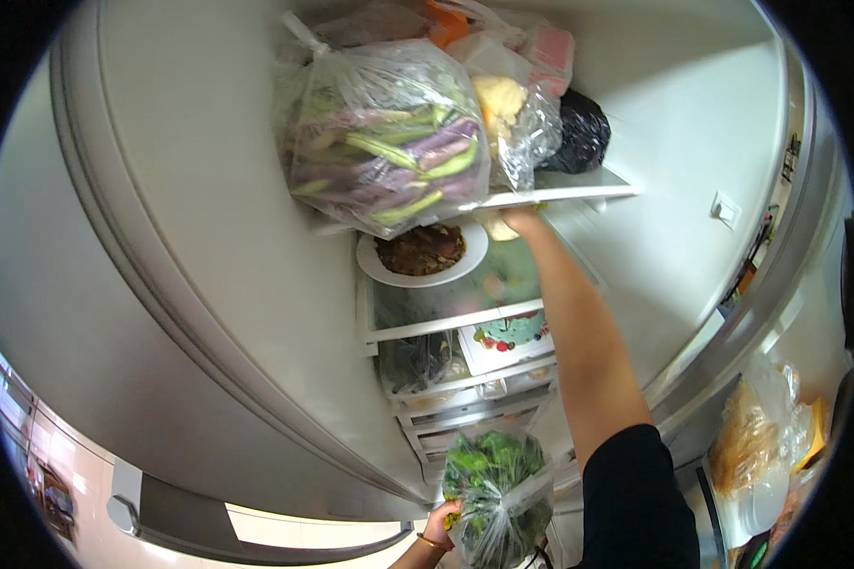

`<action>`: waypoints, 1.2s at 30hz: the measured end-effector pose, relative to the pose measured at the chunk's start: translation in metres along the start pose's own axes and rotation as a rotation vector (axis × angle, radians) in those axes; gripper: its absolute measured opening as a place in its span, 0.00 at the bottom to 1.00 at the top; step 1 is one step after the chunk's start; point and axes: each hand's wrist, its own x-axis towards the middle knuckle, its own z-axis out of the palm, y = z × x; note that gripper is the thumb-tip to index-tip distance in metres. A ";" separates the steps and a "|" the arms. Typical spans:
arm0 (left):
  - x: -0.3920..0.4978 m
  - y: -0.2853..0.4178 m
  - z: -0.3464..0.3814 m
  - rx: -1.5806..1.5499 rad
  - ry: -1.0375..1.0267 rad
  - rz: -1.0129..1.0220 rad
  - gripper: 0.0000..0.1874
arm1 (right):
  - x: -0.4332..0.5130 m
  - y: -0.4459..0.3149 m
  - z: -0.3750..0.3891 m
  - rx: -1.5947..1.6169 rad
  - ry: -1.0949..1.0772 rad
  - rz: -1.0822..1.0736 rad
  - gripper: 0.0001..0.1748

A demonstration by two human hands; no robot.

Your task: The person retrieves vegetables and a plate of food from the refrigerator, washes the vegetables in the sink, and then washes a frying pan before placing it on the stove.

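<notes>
In the lower middle, my left hand [438, 525], with a bracelet at the wrist, grips the side of a clear plastic bag of leafy greens [497, 473]. My right hand [518, 217] reaches into the open refrigerator, below the front edge of the upper shelf [562, 193]. Most of its fingers are hidden, so its hold cannot be seen. Beside it is a pale, rounded thing [499, 227], partly covered by the shelf edge. To the left, a white oval plate [371, 264] of dark brown food [421, 250] sits on the glass shelf [441, 302] below.
A knotted clear bag of purple and green bean pods [398, 153] overhangs the upper shelf's front. Behind and right are a bag with yellow food [499, 103] and a black plastic bag [583, 135]. Lower down sits a box with a cake picture [505, 338]. Bagged food [744, 434] lies outside, right.
</notes>
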 end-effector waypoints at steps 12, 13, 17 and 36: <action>-0.046 0.036 0.098 -0.054 0.018 0.262 0.17 | -0.119 -0.123 -0.117 0.275 -0.464 0.052 0.35; -0.044 0.037 0.100 -0.031 0.045 0.318 0.16 | -0.151 -0.136 -0.141 0.324 -0.436 -0.044 0.36; -0.049 0.050 0.124 0.001 -0.053 0.451 0.18 | -0.300 -0.185 -0.209 0.397 -0.104 -0.184 0.29; 0.167 0.195 0.419 0.085 -0.307 0.487 0.22 | -0.603 -0.098 -0.212 0.526 0.255 0.183 0.13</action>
